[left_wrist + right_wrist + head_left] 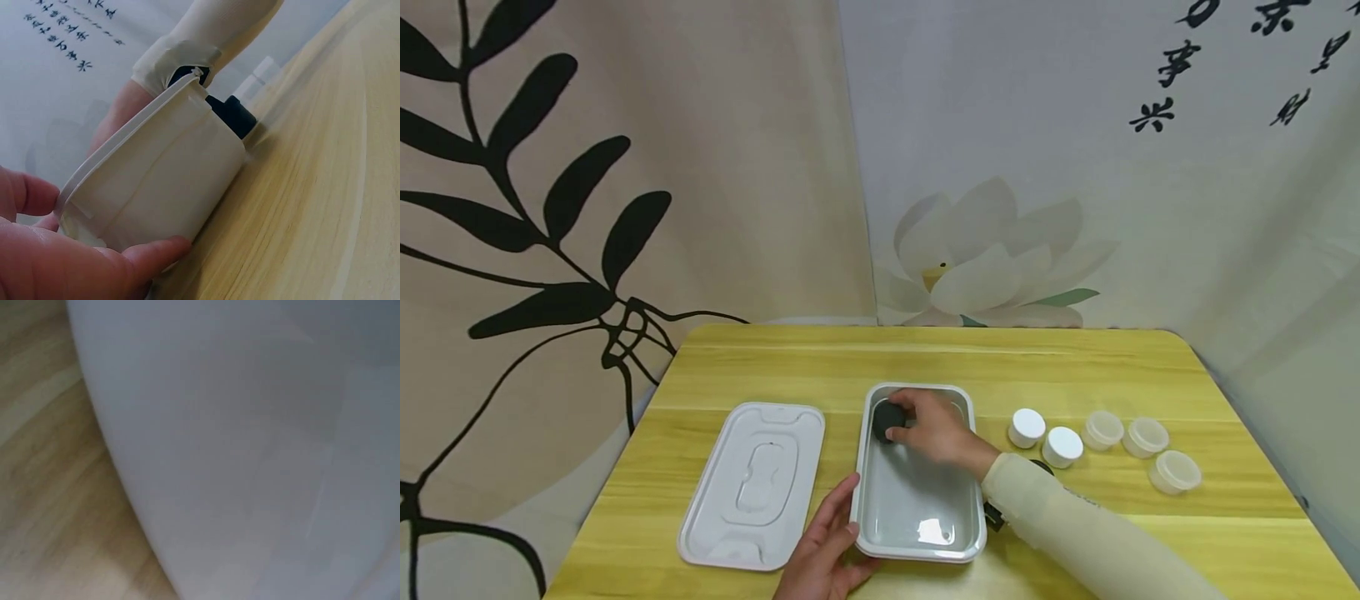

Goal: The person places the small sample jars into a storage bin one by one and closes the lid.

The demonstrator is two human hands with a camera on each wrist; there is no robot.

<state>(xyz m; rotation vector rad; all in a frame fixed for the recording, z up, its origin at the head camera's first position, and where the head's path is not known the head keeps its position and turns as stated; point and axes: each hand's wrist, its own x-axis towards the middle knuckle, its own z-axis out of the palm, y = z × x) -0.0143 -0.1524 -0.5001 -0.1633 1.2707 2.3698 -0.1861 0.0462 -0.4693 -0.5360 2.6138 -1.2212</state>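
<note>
A white rectangular box (917, 500) stands open on the table. My right hand (932, 425) reaches inside and pinches a round black piece (888, 422), like a small jar or cap, at the box's far left corner. My left hand (831, 542) holds the near left corner of the box; in the left wrist view its fingers (156, 253) lie against the outer wall and touch the rim. A white lid (760, 483) lies flat left of the box. Only a blurred pale wall of the box (219, 456) fills the right wrist view; the right hand is hidden there.
Right of the box stand two white-capped jars (1063, 447) and several small translucent cups (1176, 472). Part of a black object (1041, 467) shows behind the right sleeve (1075, 525). A black device (234, 115) sits beside the box. Printed curtains hang behind the wooden table (1000, 350).
</note>
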